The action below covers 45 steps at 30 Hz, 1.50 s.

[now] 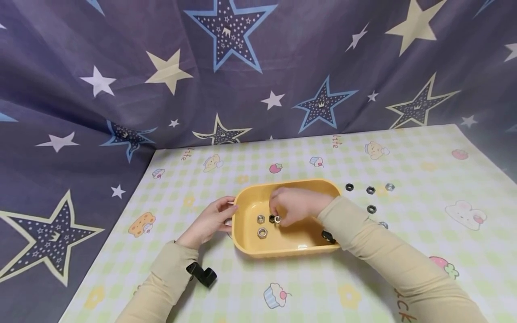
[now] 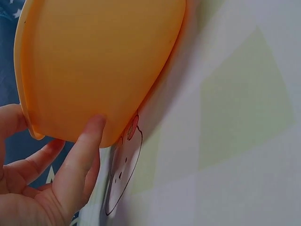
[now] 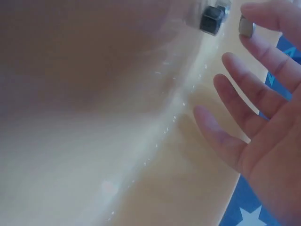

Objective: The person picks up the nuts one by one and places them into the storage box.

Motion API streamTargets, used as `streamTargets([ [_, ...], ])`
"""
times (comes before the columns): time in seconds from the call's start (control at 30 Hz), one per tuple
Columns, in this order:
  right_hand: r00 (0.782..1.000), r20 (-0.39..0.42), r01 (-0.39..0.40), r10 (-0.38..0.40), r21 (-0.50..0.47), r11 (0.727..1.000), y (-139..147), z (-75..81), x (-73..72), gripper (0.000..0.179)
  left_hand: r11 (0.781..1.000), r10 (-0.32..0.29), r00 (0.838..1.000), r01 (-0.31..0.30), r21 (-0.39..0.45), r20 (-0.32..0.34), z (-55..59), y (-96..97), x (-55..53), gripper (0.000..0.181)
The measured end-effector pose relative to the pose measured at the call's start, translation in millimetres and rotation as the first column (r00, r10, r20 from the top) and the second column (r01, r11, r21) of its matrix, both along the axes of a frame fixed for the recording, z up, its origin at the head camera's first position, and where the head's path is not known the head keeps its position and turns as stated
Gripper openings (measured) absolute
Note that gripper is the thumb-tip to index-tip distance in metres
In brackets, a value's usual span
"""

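In the head view a yellow plastic bin [image 1: 252,197] stands on the table. Inside it my right hand [image 1: 296,204] pinches a small silver hex nut [image 3: 246,26] between thumb and index finger, the other fingers spread. Close to that nut lies a black nut [image 3: 212,20]. Two more silver nuts, one farther back [image 1: 260,219] and one nearer the front [image 1: 262,233], lie on the bin's floor toward its left end. My left hand [image 1: 210,223] rests against the bin's left end; the left wrist view has its fingertips [image 2: 97,123] touching the outer wall and rim.
Right of the bin several loose nuts lie on the tablecloth, among them a black nut [image 1: 370,190] and a silver nut [image 1: 389,186]. The checked tablecloth [image 1: 234,287] carries printed cartoon figures. A dark star-patterned curtain [image 1: 282,54] hangs behind the table.
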State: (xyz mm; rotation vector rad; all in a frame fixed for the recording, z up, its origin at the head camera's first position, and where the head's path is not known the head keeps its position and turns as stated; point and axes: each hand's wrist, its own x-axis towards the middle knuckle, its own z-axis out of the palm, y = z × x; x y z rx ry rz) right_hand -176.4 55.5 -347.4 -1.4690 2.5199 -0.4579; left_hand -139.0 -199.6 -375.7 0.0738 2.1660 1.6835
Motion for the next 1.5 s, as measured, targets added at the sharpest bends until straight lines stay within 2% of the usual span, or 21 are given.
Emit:
streamTargets([
  [0.5, 1.0, -0.025, -0.008, 0.011, 0.096, 0.995, -5, -2.7, 6.1, 0.013, 1.0, 0.021, 1.0, -0.021, 0.009, 0.005, -1.6, 0.2, 0.1, 0.041],
  [0.77, 0.997, -0.056, -0.038, 0.043, 0.085, 0.996, -5, -5.2, 5.5, 0.012, 1.0, 0.023, 1.0, -0.023, 0.008, 0.004, -1.3, 0.2, 0.8, 0.041],
  [1.1, 0.999, -0.008, -0.044, 0.046, 0.114, 0.992, -8, -9.6, 7.8, 0.011, 0.999, 0.033, 0.999, -0.033, 0.003, 0.006, -3.5, 0.4, 1.4, 0.041],
  [1.5, 0.999, 0.006, -0.039, 0.039, 0.108, 0.993, -8, -10.9, 7.5, 0.012, 0.999, 0.032, 0.999, -0.032, 0.016, 0.008, -3.5, 0.8, 1.6, 0.041],
])
